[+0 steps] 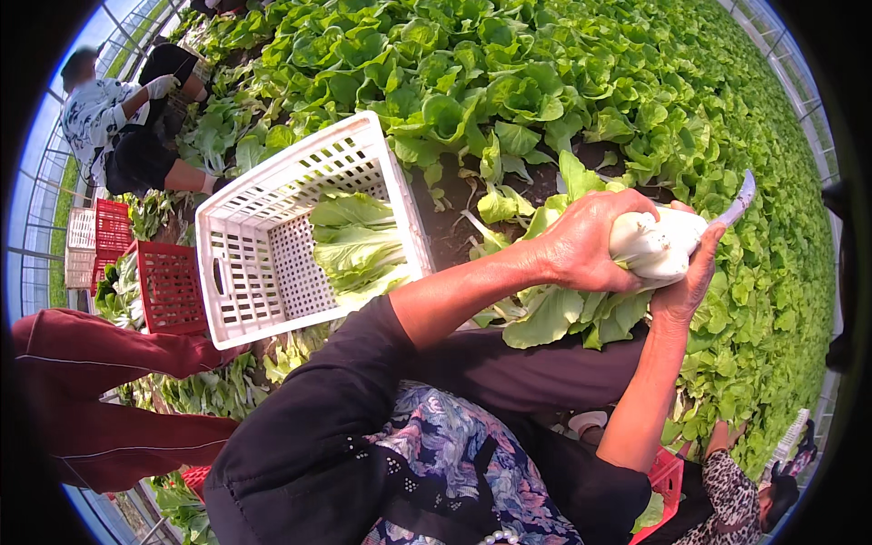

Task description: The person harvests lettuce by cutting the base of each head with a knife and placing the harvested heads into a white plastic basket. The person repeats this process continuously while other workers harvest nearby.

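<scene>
My left hand (596, 238) is wrapped around the white stem ends of a bunch of leafy greens (664, 242), whose leaves hang down below my wrist. On the other side of the stems, my right hand (688, 272) supports the bunch and also holds a knife with a curved blade (738, 199). The blade points up and away from the stems; the knife's handle is hidden by the hand and bunch. To the left of my forearm, a white plastic crate (238, 221) stands tilted in view, with cut leafy greens (357, 245) lying inside.
Growing greens (477, 61) spread ahead and to the right. Red crates (170, 286) and stacked crates (112, 228) stand at left. A person in a patterned top (102, 122) sits at upper left, dark red trouser legs (122, 347) are close at left, and another person (732, 490) crouches at lower right.
</scene>
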{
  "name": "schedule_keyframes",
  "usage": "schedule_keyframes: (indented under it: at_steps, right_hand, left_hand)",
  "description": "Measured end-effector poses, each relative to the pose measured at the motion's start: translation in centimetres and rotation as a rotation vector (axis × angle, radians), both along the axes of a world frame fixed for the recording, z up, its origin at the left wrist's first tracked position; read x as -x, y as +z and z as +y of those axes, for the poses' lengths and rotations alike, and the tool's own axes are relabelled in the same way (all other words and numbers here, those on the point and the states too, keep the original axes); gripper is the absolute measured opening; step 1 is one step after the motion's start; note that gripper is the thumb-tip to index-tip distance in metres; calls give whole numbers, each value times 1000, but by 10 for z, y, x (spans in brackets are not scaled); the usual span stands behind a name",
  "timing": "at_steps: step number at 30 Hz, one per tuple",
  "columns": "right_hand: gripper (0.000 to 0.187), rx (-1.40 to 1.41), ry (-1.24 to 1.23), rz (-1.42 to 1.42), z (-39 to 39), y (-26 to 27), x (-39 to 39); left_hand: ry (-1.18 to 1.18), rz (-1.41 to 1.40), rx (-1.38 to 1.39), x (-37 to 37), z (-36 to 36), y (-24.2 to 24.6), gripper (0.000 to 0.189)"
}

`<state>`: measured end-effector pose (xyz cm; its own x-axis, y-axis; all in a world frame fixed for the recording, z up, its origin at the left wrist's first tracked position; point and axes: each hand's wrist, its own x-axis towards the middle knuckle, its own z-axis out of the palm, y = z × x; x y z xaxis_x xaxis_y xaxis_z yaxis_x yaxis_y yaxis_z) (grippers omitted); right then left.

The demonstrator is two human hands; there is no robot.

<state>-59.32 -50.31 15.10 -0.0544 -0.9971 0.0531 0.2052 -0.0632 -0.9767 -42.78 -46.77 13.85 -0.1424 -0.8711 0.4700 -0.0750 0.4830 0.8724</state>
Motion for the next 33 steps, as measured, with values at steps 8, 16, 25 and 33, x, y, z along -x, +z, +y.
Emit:
schedule_keyframes:
  at_steps: [8,16,25,33]
  right_hand:
    - [67,46,111,-35,20,1,-37]
    - [62,299,97,433,39,21,-115]
    - [59,152,7,132,-26,15,-23]
    - [48,-138,-294,44,-40,-48,76]
  left_hand:
    - [36,-147,245,-41,9,-12,123]
    - [-66,184,-158,-99,45,-16,95]
    - [847,-549,-161,-311,133,38,79]
    - [725,-1384,-412,-338,83,-129,67]
